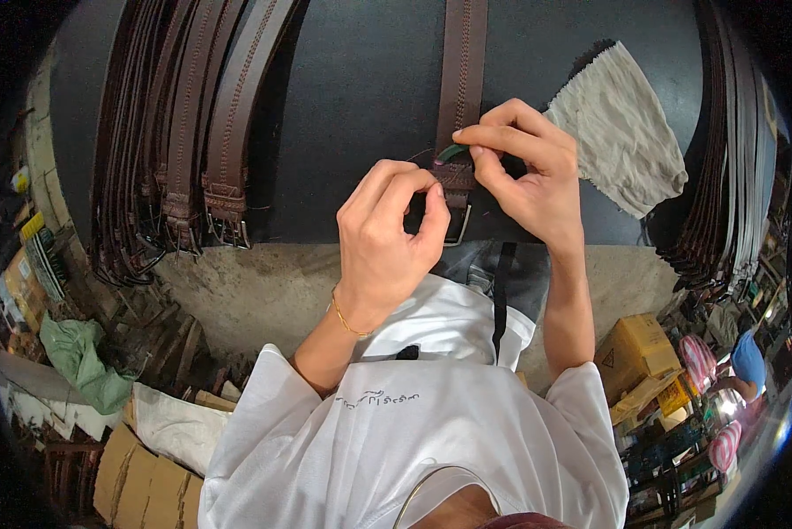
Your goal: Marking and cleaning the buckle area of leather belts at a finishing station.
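One brown belt [462, 70] lies upper centre; the right hand [530, 167] pinches a small green object [452, 152], the left hand [391, 220] curls narrowly, hold unclear.

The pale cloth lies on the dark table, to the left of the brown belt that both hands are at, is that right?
Not quite: the head view shows the pale cloth to the right of the brown belt. It does lie on the dark table, and the left hand and right hand are at that belt.
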`<act>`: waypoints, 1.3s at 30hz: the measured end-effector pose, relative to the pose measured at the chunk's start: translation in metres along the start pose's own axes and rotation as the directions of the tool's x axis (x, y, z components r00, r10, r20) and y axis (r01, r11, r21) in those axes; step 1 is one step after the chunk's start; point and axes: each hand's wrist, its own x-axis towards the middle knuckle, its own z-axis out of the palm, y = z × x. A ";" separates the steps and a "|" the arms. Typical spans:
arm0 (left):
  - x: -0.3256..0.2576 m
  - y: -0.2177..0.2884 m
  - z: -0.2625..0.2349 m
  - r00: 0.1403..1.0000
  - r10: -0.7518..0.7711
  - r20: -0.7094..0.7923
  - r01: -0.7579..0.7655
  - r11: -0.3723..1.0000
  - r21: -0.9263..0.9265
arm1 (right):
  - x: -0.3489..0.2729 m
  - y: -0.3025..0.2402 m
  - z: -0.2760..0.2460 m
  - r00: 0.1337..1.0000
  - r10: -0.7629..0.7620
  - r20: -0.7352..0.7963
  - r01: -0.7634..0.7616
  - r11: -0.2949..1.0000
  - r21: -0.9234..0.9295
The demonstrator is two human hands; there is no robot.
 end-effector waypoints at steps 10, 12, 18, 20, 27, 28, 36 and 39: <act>-0.005 -0.001 0.004 0.991 0.131 -0.003 -0.130 0.985 0.113 | -0.019 -0.004 -0.008 0.967 0.130 -0.221 -0.101 0.985 0.139; -0.006 -0.007 0.006 0.987 0.162 -0.015 -0.158 0.978 0.139 | -0.020 -0.005 -0.007 0.968 0.134 -0.213 -0.114 0.988 0.104; -0.007 -0.010 0.006 0.978 0.208 -0.019 -0.204 0.969 0.139 | -0.020 -0.002 -0.006 0.974 0.120 -0.190 -0.112 0.992 0.050; -0.007 -0.011 0.007 0.978 0.207 -0.019 -0.203 0.969 0.142 | -0.020 -0.001 -0.006 0.977 0.111 -0.185 -0.106 0.994 0.035; -0.006 -0.012 0.007 0.973 0.230 -0.028 -0.224 0.964 0.147 | -0.019 -0.003 -0.005 0.979 0.104 -0.177 -0.106 0.994 -0.004; -0.007 -0.012 0.007 0.974 0.223 -0.028 -0.217 0.966 0.144 | -0.020 -0.004 -0.005 0.979 0.103 -0.177 -0.106 0.994 -0.011; -0.009 -0.014 0.009 0.964 0.266 -0.029 -0.260 0.957 0.128 | -0.019 -0.004 -0.007 0.976 0.114 -0.185 -0.108 0.993 0.042; -0.011 -0.018 0.014 0.956 0.283 -0.072 -0.270 0.951 0.153 | -0.019 -0.003 -0.008 0.967 0.147 -0.210 -0.124 0.985 0.119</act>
